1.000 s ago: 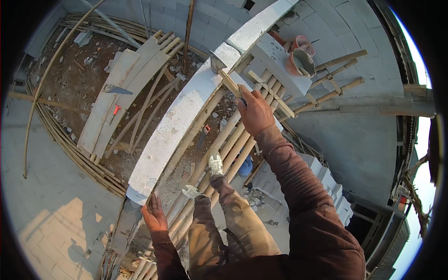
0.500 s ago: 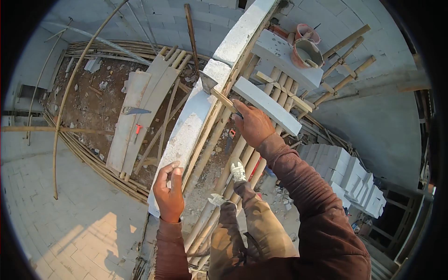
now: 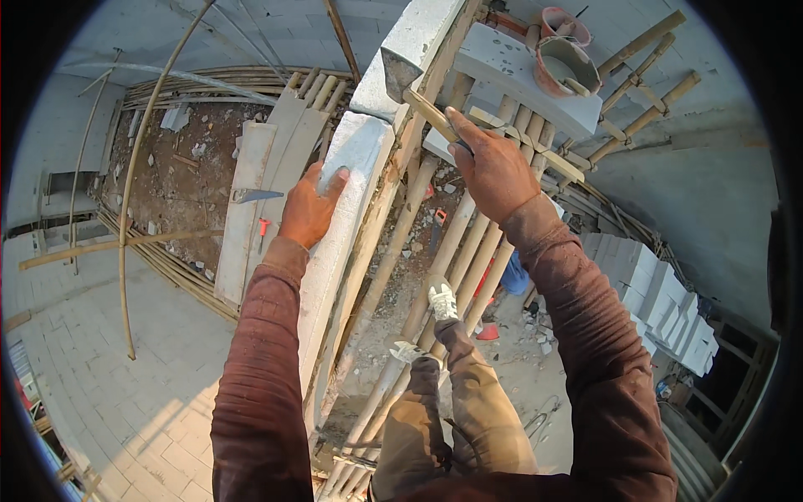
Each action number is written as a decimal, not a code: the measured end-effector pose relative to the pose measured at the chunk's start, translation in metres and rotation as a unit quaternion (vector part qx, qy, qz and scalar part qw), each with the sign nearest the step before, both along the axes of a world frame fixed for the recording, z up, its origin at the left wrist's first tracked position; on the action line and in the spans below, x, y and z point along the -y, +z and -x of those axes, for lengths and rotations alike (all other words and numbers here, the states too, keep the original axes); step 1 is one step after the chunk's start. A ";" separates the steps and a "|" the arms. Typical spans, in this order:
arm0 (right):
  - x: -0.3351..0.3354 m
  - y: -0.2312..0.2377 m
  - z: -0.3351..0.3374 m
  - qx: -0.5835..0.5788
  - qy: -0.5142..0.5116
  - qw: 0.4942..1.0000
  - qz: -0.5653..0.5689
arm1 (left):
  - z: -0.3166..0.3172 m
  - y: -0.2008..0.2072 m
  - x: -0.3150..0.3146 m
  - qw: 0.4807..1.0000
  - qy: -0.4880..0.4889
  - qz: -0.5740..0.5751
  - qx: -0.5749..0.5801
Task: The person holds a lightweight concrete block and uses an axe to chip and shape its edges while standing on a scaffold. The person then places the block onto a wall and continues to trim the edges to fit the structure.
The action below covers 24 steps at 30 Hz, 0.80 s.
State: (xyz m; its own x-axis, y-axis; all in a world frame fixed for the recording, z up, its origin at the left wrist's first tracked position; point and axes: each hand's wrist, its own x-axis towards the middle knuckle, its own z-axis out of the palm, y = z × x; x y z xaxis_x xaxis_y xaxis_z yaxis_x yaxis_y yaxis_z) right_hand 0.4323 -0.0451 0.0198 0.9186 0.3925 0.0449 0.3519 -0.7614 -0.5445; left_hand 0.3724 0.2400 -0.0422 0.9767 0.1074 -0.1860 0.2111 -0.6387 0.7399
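My right hand [image 3: 498, 167] is closed around the wooden handle of a trowel [image 3: 400, 75]. The grey metal blade lies over the right edge of the far white block [image 3: 411, 38], just beyond the joint with the nearer one. That nearer long white block [image 3: 355, 159] tops the wall and runs toward me. At its left edge is my left hand [image 3: 309, 209], thumb and fingers apart, the thumb resting on the block's top; some fingertips are hidden. A timber strip [image 3: 360, 268] runs along the block's right side.
Bamboo poles [image 3: 456, 243] form the scaffold under my feet. At the upper right a mortar bucket [image 3: 567, 67] sits on a pale slab [image 3: 510, 71]. Stacked white blocks [image 3: 648, 293] lie at the right. Left of the wall, boards [image 3: 268, 176] carry a saw [image 3: 255, 195].
My left hand has moved forward and come down onto the nearer block. My right hand has carried the trowel up and right, past the joint. The view has shifted too.
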 end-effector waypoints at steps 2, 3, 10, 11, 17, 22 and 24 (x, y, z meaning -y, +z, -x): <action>-0.012 0.004 -0.017 0.003 0.006 1.000 0.005 | -0.001 0.005 0.007 1.000 0.005 0.012 -0.002; -0.018 0.008 -0.021 0.006 0.019 1.000 0.012 | -0.002 0.009 0.010 1.000 0.004 0.011 -0.004; -0.034 0.002 -0.027 -0.008 0.022 0.994 0.104 | -0.001 0.008 0.003 0.999 -0.021 0.040 0.018; -0.033 0.003 -0.028 0.003 0.030 0.995 0.099 | -0.001 0.005 0.003 0.999 -0.028 0.025 0.033; -0.036 0.003 -0.021 0.004 0.023 0.996 0.091 | -0.004 0.015 0.005 0.999 -0.016 0.028 -0.001; -0.037 0.002 -0.020 -0.003 0.038 0.996 0.080 | -0.002 0.016 0.004 1.000 -0.010 0.023 -0.011; -0.038 0.003 -0.012 0.018 0.020 0.998 0.056 | -0.001 0.016 0.005 1.000 -0.002 0.015 -0.006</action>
